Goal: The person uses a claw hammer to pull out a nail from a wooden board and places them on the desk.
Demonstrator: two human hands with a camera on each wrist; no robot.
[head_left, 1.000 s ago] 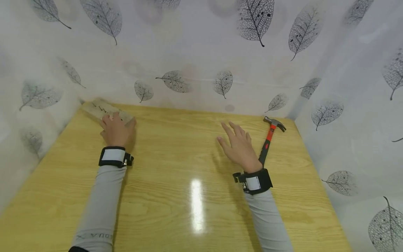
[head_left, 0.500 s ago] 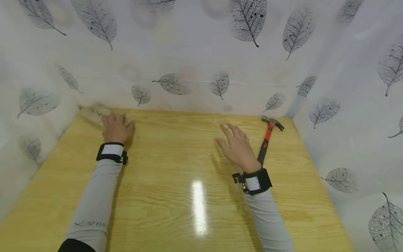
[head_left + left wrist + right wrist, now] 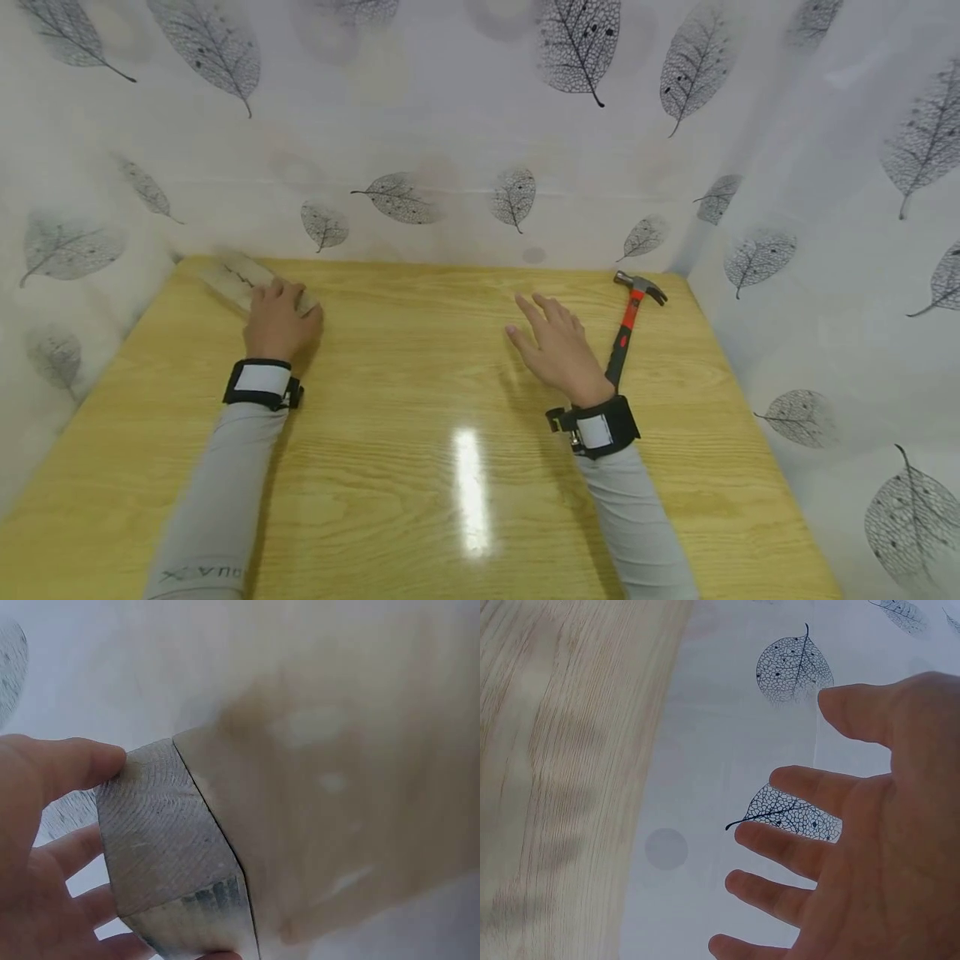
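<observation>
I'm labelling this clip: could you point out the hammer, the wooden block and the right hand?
Hammer [image 3: 624,331], head view: on its handle.
Wooden block [image 3: 166,832], left wrist view: on the face with curved grain lines.
Right hand [image 3: 561,351], head view: on the back of the hand.

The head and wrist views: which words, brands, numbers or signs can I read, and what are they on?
"UA X", as best I can read it: upside down on the left sleeve; what precedes it is unclear.
Wooden block: dark marks, too blurred to call writing.
Hammer: any lettering is too small to read.
Left wristband, right wristband: no readable text on their white patches.
</observation>
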